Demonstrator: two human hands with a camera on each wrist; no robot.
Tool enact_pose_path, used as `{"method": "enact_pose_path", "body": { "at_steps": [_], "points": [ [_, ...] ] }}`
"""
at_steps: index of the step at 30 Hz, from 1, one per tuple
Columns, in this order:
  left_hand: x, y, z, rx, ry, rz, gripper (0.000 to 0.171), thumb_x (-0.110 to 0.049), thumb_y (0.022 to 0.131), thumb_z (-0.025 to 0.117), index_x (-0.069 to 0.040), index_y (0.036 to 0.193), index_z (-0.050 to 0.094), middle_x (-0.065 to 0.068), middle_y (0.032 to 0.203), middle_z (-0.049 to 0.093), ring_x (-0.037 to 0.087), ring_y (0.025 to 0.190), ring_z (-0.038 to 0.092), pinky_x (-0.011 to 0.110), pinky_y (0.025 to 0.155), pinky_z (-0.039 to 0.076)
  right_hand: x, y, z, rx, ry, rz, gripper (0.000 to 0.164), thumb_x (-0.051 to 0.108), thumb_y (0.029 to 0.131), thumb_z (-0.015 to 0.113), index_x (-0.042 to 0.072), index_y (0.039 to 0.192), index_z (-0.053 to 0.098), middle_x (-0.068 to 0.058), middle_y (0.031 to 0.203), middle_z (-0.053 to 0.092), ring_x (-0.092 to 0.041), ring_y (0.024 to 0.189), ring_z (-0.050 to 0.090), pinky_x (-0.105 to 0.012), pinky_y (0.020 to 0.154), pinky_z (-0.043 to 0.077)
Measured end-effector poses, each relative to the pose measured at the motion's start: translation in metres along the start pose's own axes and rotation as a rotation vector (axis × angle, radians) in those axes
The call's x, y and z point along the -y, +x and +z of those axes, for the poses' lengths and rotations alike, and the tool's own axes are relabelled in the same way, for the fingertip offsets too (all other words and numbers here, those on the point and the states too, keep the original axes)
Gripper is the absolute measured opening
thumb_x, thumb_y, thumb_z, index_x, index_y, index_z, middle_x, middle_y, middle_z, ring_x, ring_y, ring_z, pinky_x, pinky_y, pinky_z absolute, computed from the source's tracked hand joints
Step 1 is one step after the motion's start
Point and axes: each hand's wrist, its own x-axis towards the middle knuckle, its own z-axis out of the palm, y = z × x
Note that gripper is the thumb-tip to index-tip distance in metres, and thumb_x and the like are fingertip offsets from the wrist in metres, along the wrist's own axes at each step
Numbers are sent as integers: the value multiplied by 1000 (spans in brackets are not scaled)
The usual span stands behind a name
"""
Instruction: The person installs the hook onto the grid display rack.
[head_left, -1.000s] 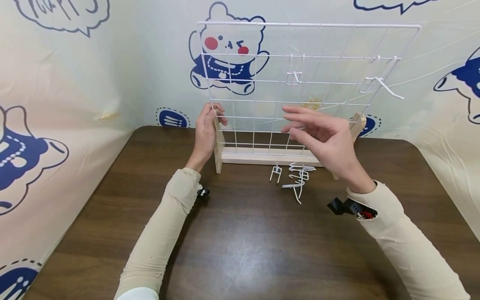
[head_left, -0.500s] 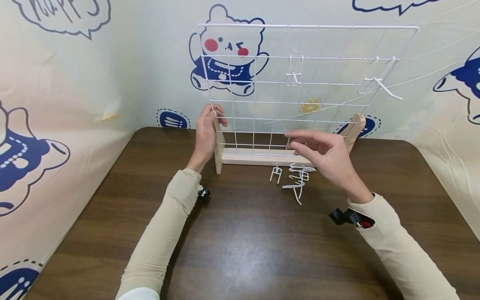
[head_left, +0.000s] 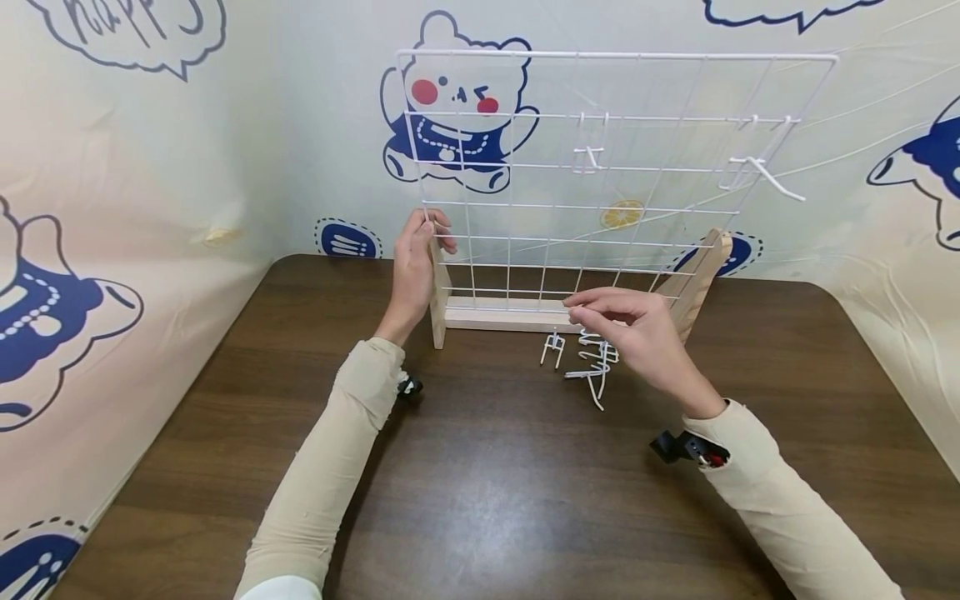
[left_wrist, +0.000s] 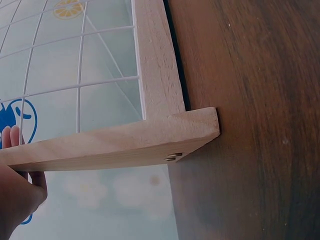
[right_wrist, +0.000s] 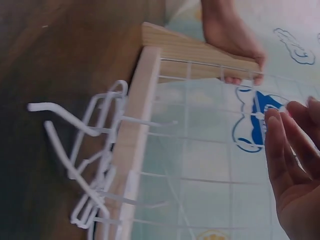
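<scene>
At the far side of the dark brown wood-grain bench [head_left: 480, 500] stands a white wire grid panel [head_left: 555, 206], held between two pale wooden uprights and above a pale wooden crossbar [head_left: 506, 321]. The left hand [head_left: 414, 262] has its grip curled round the upper part of the left upright [head_left: 439, 308], the fingers reaching behind it. The right hand [head_left: 637, 325] hovers in front of the crossbar's right portion, its grip loosely bent, with thumb and fingertips close together and nothing visibly pinched between them. Just below these fingertips, a tangled heap of white metal hooks [head_left: 603, 365] lies on the bench near the crossbar, its upper edge partly covered by the hand. Just left of the heap is a small white two-pronged hook [head_left: 554, 342]. Two more hooks hang on the grid: a short-pronged white hook [head_left: 590, 158] right of its middle, and a long-pronged white hook [head_left: 776, 182] near its right edge. Behind everything hangs a pale, cartoon-printed backdrop [head_left: 300, 125].
</scene>
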Motion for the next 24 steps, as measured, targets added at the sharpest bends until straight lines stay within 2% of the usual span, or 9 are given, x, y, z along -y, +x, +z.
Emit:
{"method": "enact_pose_path", "body": {
  "at_steps": [3, 6, 8, 12, 14, 18, 20, 24],
  "points": [
    [1, 0, 0, -1, 0, -5, 31, -6, 101, 29, 18, 105, 48, 13, 91, 55, 20, 80, 57, 43, 79, 52, -9, 0, 5, -9, -59, 28, 21, 6, 96, 64, 4, 80, 77, -9, 90, 75, -15, 81, 71, -20, 69, 55],
    [1, -1, -1, -2, 9, -5, 31, -7, 101, 29, 17, 105, 49, 16, 92, 54, 21, 81, 58, 43, 79, 52, -16, 1, 8, 39, -96, 91, 23, 12, 101, 58, 3, 90, 77, -9, 85, 75, -12, 71, 69, -24, 66, 56],
    [2, -1, -1, -4, 12, -7, 30, -7, 101, 29, 15, 104, 50, 13, 92, 55, 21, 81, 58, 42, 80, 52, -19, 1, 10, 90, -139, 136, 23, 16, 102, 57, 3, 100, 76, -9, 83, 74, -11, 69, 68, -26, 65, 57],
    [3, -1, -1, -5, 16, 6, 30, -7, 102, 29, 15, 104, 49, 3, 92, 55, 21, 81, 59, 42, 79, 53, -23, 3, 15, 175, -235, 184, 24, 22, 101, 59, 4, 109, 73, -9, 84, 73, -17, 68, 69, -29, 62, 57],
    [3, 0, -1, -4, 14, 16, 30, -6, 102, 29, 16, 104, 49, 2, 92, 56, 21, 81, 59, 42, 79, 53, -24, 4, 18, 200, -296, 186, 24, 23, 98, 63, 5, 111, 73, -8, 91, 74, -19, 70, 70, -30, 62, 57],
    [3, 0, 1, -11, 7, 23, 30, -6, 101, 29, 17, 104, 48, 2, 91, 56, 21, 80, 58, 41, 78, 53, -29, 7, 22, 268, -348, 191, 27, 17, 95, 68, 4, 119, 69, -11, 108, 73, -21, 80, 73, -34, 68, 58],
    [2, 0, 0, -18, 0, 20, 30, -6, 101, 29, 17, 104, 48, 6, 91, 56, 23, 80, 58, 41, 77, 52, -31, 9, 25, 302, -348, 196, 30, 13, 93, 68, 2, 121, 67, -14, 114, 71, -22, 86, 74, -36, 71, 59],
    [2, -1, -1, -16, 7, 19, 30, -6, 102, 29, 17, 106, 49, 28, 93, 53, 25, 81, 58, 44, 80, 52, -36, 8, 30, 346, -370, 186, 26, 5, 92, 67, -1, 117, 68, -16, 111, 72, -23, 88, 73, -38, 74, 59]
  ]
}}
